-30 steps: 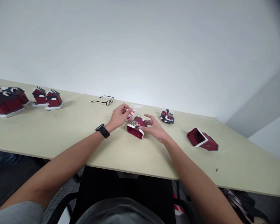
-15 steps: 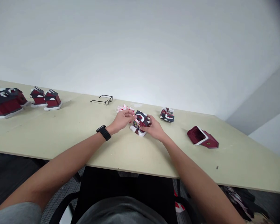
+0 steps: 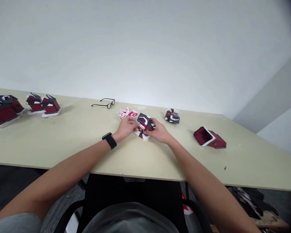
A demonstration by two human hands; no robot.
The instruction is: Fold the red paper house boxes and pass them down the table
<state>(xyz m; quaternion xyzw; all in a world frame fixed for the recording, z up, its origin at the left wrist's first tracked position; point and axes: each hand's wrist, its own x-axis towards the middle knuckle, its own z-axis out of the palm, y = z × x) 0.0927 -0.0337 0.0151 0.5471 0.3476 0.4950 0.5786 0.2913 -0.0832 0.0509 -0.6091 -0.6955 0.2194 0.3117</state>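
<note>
My left hand [image 3: 126,127] and my right hand [image 3: 160,131] both grip a small cardboard house model [image 3: 144,124] from either side, above the middle of the table. It has red walls, a dark roof with white snow patches, and a white base, and my fingers hide part of it. Just beyond my left hand lies a red-and-white striped paper piece [image 3: 127,113]. A dark-and-red house part [image 3: 172,116] sits beyond my right hand, out of its reach of touch.
A pale table [image 3: 160,158] holds black glasses [image 3: 104,104], a red house model on its side [image 3: 208,138] at right, and several finished house models [image 3: 35,104] along the far left. A black watch [image 3: 109,140] is on my left wrist.
The house model has turned, its dark roof now facing up, and both hands have closed in on it. The striped paper lies further left, and the view has tilted slightly.
</note>
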